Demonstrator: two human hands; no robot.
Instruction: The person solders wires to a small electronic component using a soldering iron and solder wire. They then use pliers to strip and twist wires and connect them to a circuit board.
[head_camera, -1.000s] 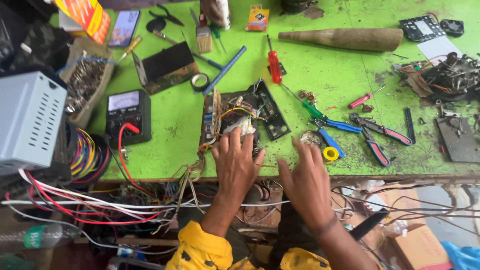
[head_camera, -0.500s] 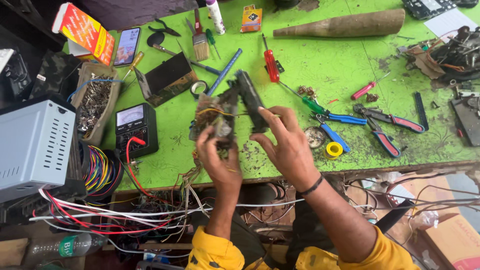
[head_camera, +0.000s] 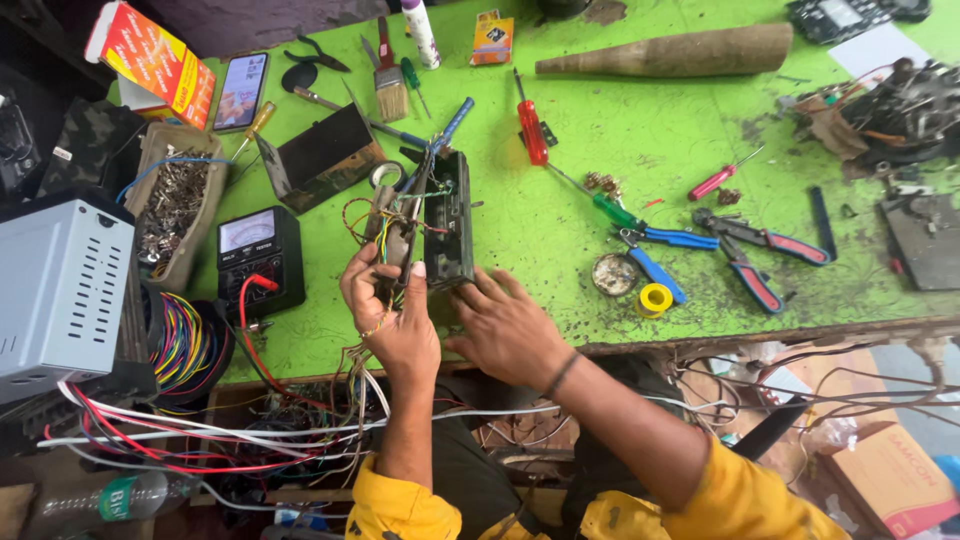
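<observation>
A dark electronic unit (head_camera: 445, 220) with a wired circuit board and coloured leads stands tilted on edge above the green workbench (head_camera: 600, 130). My left hand (head_camera: 390, 310) grips its left side, the board with the wires, fingers wrapped around it. At the lower right corner of the unit, my right hand (head_camera: 505, 325) holds the black casing from below with fingers spread. A bundle of thin wires hangs from the unit down past my left wrist.
A black multimeter (head_camera: 258, 255) with a red lead lies left of my hands. Blue-handled pliers (head_camera: 660, 245), red-handled cutters (head_camera: 755, 250), a yellow tape roll (head_camera: 656, 298), a red screwdriver (head_camera: 531, 135), a brush (head_camera: 388, 80), a grey metal box (head_camera: 60, 290) and tangled wires (head_camera: 200, 430) surround the spot.
The unit lay flat on the bench a second ago with both hands on it. It has since been lifted and turned on edge, and both hands now grip it.
</observation>
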